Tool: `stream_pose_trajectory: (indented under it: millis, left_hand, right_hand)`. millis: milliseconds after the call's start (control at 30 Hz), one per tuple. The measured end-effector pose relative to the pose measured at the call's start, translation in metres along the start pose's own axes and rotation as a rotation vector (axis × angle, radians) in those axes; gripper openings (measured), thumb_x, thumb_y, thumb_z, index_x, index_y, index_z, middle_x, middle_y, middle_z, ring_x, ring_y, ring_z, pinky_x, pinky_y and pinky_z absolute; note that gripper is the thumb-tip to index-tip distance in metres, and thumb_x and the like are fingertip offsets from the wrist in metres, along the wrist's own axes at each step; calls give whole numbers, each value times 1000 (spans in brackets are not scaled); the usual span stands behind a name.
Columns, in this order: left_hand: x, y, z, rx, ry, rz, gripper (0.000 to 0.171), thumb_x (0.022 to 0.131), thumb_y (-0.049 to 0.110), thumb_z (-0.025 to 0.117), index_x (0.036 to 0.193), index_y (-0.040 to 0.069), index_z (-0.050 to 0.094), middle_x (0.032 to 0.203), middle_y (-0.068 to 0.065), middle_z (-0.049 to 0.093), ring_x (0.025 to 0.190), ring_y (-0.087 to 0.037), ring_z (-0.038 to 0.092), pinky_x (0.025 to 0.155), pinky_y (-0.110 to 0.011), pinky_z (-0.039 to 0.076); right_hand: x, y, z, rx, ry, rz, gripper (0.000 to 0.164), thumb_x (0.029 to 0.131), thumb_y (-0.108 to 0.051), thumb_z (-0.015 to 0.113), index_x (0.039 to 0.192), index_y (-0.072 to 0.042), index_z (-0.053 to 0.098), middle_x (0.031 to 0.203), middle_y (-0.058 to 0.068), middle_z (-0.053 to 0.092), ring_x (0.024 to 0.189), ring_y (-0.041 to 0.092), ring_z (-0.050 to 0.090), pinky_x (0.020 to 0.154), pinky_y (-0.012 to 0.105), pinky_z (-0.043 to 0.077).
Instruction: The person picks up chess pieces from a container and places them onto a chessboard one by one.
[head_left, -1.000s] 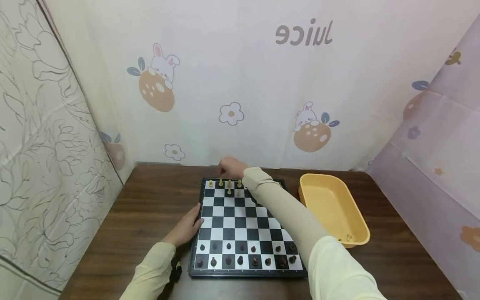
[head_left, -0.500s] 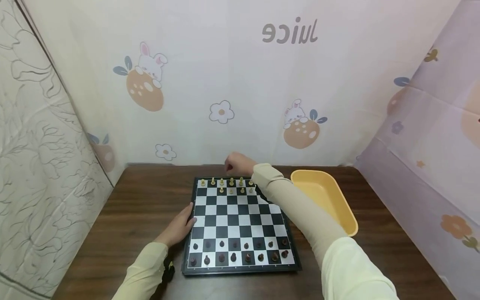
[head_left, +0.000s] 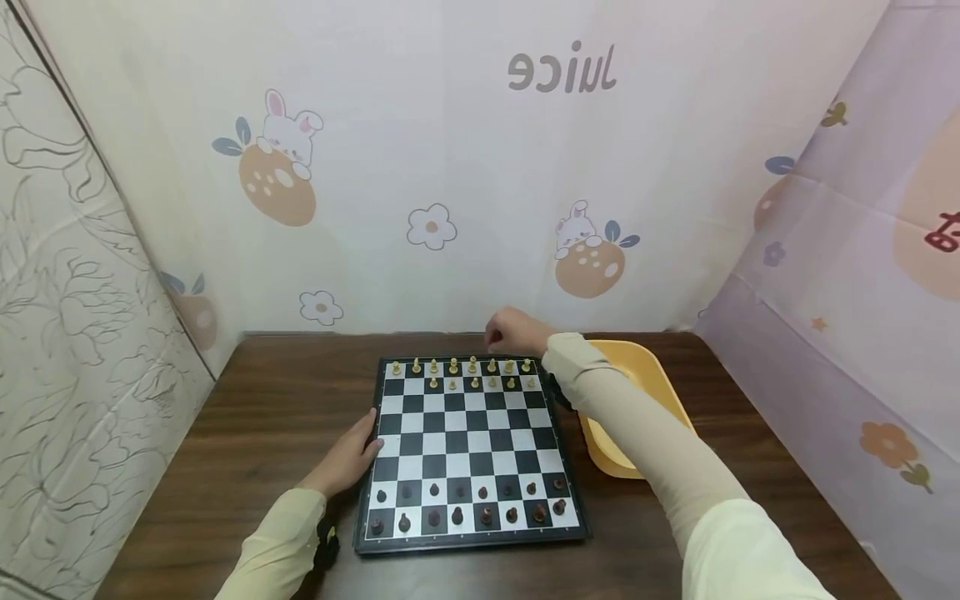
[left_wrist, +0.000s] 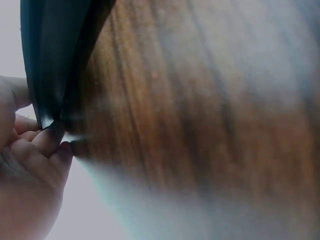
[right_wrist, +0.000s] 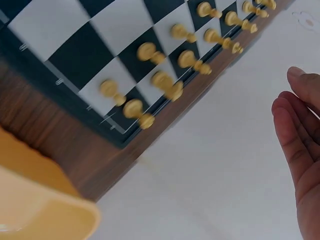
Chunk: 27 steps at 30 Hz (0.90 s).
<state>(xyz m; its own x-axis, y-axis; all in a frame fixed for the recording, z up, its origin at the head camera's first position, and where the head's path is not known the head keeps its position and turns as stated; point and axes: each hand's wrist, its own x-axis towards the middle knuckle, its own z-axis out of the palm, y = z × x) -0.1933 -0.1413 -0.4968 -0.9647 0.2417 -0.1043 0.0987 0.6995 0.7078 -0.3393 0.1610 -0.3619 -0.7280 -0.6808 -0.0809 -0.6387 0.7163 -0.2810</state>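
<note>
A black-and-white chessboard [head_left: 465,433] lies on the brown table. My left hand [head_left: 348,458] holds its left edge, thumb on top; in the left wrist view, the fingers [left_wrist: 47,140] meet the dark board edge. Beyond the far edge hovers my right hand [head_left: 517,332], apart from the pieces. Its thumb and fingers [right_wrist: 295,145] are loosely bent with a gap between them and nothing held. Pale yellow chess pieces [head_left: 453,365] stand in two rows at the far side, the second row starting at the third square from the left. Dark brown pieces [head_left: 457,515] fill two near rows.
A yellow tray [head_left: 611,454] stands right of the board, partly hidden under my right forearm; its inside is mostly covered in the head view. A patterned curtain [head_left: 450,167] hangs behind the table. A dark strap [head_left: 326,542] lies by my left wrist.
My right hand has moved rightward along the far edge, uncovering more pale pieces. The whole head view has shifted, with the scene sliding left. My left hand stays at the board's edge.
</note>
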Motion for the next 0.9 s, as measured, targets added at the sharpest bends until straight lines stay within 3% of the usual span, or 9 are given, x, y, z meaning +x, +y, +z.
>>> stream_pose_trajectory:
  millis: [200, 500, 733, 900]
  left_hand:
    - [0, -1, 3, 0, 0, -1, 64, 99, 15, 50, 150, -4, 16, 153, -25, 21, 139, -40, 22, 110, -55, 22]
    - [0, -1, 3, 6, 7, 18, 62, 100, 13, 49, 148, -7, 17, 151, -28, 23, 138, -42, 23, 110, -56, 23]
    - [2, 0, 2, -2, -8, -10, 64, 100, 16, 49, 150, -3, 15, 153, -26, 20, 139, -42, 21, 110, -56, 22]
    - [2, -2, 2, 6, -12, -4, 64, 101, 15, 48, 150, -3, 13, 153, -26, 19, 139, -42, 21, 110, -55, 21]
  right_hand:
    - [-23, 13, -6, 7, 1, 78, 4, 83, -3, 71, 85, -6, 73, 78, 0, 67, 71, 12, 60, 67, 25, 53]
    - [-59, 30, -18, 3, 15, 116, 6, 82, -1, 70, 82, -6, 74, 77, 0, 67, 69, 13, 59, 66, 28, 53]
    - [-95, 58, -17, 20, 36, 106, 8, 83, 0, 70, 81, -6, 74, 75, -1, 66, 66, 13, 57, 63, 29, 54]
    - [-125, 79, -10, 25, 59, 69, 3, 82, 2, 70, 81, 1, 73, 74, 0, 66, 65, 11, 57, 61, 30, 53]
